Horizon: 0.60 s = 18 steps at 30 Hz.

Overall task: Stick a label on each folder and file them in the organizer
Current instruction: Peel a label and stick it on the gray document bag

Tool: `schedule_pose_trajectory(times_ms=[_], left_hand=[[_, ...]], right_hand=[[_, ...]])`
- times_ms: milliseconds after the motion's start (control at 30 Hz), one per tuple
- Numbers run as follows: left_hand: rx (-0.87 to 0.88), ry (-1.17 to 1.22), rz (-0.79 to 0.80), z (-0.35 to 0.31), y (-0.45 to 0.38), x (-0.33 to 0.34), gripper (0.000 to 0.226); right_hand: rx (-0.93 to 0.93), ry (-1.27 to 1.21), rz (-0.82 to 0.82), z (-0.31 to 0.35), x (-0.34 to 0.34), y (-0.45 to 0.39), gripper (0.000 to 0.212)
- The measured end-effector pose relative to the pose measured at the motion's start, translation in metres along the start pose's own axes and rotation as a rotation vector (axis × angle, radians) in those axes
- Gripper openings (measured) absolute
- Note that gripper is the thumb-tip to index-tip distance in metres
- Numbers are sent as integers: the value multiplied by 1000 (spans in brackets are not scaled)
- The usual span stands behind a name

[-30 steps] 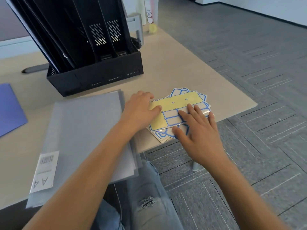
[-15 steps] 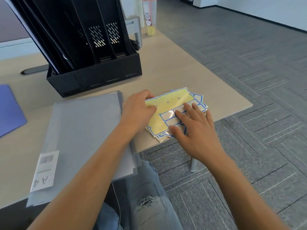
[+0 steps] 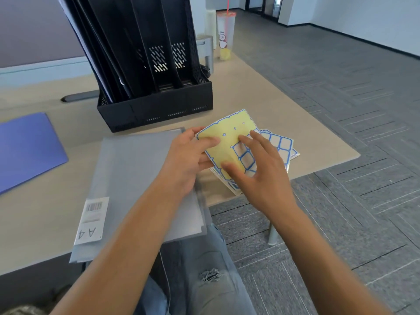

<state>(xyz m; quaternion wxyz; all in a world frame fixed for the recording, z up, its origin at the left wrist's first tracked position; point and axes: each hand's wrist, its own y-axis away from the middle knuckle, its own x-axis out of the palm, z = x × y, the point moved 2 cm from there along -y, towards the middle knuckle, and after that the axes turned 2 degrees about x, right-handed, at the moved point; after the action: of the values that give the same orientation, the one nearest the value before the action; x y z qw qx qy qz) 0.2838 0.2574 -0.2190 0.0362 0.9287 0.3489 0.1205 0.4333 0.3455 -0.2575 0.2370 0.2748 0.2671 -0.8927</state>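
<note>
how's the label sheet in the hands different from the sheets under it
The top label sheet is lifted and tilted, gripped by the left hand; the lower label sheets lie flat on the desk. The top sheet is mostly bare yellow backing; a lower sheet shows white labels in its visible part. Both have blue outlines.

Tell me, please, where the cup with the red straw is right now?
In the head view, the cup stands at the desk's far edge, right of the black organizer, beside a grey clamp post.
</note>
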Motion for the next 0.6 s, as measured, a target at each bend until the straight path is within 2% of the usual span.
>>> schedule_pose_trajectory(times_ms=[167, 367, 600], left_hand=[[-32, 120, 179, 1, 9, -1, 35], [32, -8, 146, 0, 14, -2, 24], [78, -30, 123, 4, 16, -6, 28]], right_hand=[[-2, -82, -46, 15, -3, -1, 51], [1, -123, -47, 21, -5, 3, 48], [-17, -196, -139, 20, -10, 6, 28]])
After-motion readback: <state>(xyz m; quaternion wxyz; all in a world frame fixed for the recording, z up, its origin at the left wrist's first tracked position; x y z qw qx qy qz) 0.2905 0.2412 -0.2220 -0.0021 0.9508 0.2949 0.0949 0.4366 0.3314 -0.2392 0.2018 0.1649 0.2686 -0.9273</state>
